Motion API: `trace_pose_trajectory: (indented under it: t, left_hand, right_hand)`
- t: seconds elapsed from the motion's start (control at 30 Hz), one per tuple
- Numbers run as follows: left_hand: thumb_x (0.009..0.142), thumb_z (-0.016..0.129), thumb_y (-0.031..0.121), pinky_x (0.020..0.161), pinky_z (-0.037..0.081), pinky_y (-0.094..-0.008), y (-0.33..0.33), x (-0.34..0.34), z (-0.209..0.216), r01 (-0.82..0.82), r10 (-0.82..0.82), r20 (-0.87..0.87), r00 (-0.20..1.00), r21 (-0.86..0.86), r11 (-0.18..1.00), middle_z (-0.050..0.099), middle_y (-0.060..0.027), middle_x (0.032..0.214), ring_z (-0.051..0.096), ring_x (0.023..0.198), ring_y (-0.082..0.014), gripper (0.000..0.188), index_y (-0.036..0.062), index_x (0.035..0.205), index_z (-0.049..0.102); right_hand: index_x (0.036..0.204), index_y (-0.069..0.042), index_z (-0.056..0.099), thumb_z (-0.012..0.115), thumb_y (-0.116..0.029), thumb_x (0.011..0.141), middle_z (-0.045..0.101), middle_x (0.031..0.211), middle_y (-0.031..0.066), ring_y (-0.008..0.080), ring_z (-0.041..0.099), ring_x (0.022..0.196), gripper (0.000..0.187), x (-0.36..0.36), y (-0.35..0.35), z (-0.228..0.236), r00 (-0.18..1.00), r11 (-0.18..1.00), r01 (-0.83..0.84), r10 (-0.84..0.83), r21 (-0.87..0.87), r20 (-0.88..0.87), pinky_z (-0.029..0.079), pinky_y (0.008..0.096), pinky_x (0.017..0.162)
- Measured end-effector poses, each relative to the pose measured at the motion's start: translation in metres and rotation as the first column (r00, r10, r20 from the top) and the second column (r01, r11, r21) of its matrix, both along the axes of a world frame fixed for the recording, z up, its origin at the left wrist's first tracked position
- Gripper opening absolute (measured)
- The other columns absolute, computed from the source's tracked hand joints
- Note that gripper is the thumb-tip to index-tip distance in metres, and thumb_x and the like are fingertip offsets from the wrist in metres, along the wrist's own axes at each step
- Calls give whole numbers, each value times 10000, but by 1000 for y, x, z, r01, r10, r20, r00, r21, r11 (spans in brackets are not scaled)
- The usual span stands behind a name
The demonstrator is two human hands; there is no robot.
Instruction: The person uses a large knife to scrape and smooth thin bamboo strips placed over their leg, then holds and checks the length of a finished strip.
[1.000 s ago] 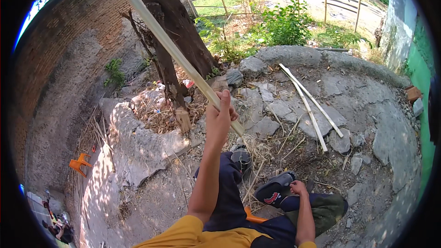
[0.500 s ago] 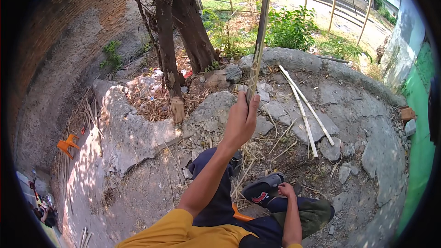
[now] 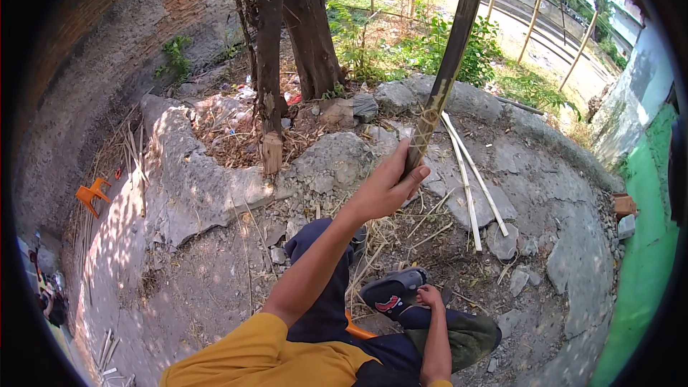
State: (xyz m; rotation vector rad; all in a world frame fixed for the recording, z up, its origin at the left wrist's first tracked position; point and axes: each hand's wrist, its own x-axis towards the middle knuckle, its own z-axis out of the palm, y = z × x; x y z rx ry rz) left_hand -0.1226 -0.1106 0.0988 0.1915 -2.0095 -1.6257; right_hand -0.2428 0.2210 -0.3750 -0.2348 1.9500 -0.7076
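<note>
My left hand (image 3: 390, 185) is raised in front of me with its fingers wrapped round the lower end of a long dark pole (image 3: 457, 39). Pale crossing marks show on the pole just above the grip. It slants up to the right, and its top runs out of view. My right hand (image 3: 431, 297) rests low beside my dark shoe (image 3: 392, 292), its fingers curled in. Whether anything is in them is hidden. Beyond the shoe, two pale stripped sticks (image 3: 473, 175) lie on the broken concrete.
A tree trunk (image 3: 312, 43) and a cut stump (image 3: 271, 147) stand ahead, behind a low broken concrete edge (image 3: 208, 197). An orange plastic chair (image 3: 92, 195) is at far left. Rubble and dry stalks litter the ground. A green wall (image 3: 648, 244) bounds the right, with a brick (image 3: 624, 206) near it.
My left hand has moved a little right and lower; the pole has swung closer and leans further right. My right hand stays by the shoe. The whole view has shifted slightly.
</note>
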Motion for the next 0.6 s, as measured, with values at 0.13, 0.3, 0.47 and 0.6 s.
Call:
trace_pose_trajectory:
  t: [0.13,0.3,0.47,0.6]
  left_hand:
    - [1036,719,304,574,335,-269,11,-3,6,-191,194,-26,981,75,979,496,43,779,415,670,-45,290,35,1100,631]
    - [1017,745,333,524,234,-292,16,-8,11,-355,351,74,933,51,933,412,97,639,342,598,-27,399,28,780,646]
    - [1035,722,346,507,202,-300,17,-8,12,-404,412,-91,907,91,910,384,110,608,312,576,-17,449,50,715,616]
    - [1039,714,320,513,188,-298,14,-8,11,-408,437,-136,889,199,891,324,107,613,272,577,-20,533,106,632,444]
  right_hand:
    - [1245,-31,706,673,-194,986,763,877,101,178,740,699,309,1,-2,0,998,998,58,-58,-16,5,569,332,603]
    - [1227,-36,706,667,-190,995,756,869,96,174,738,705,281,-1,0,-1,998,998,68,-68,-16,17,569,330,589]
    - [1225,-59,687,663,-176,996,738,843,72,160,724,686,258,-1,-3,-2,996,996,79,-78,-35,35,559,320,571]
    - [1237,-65,677,658,-170,993,733,840,67,160,718,674,266,-4,-1,-7,995,996,81,-79,-46,53,553,318,563]
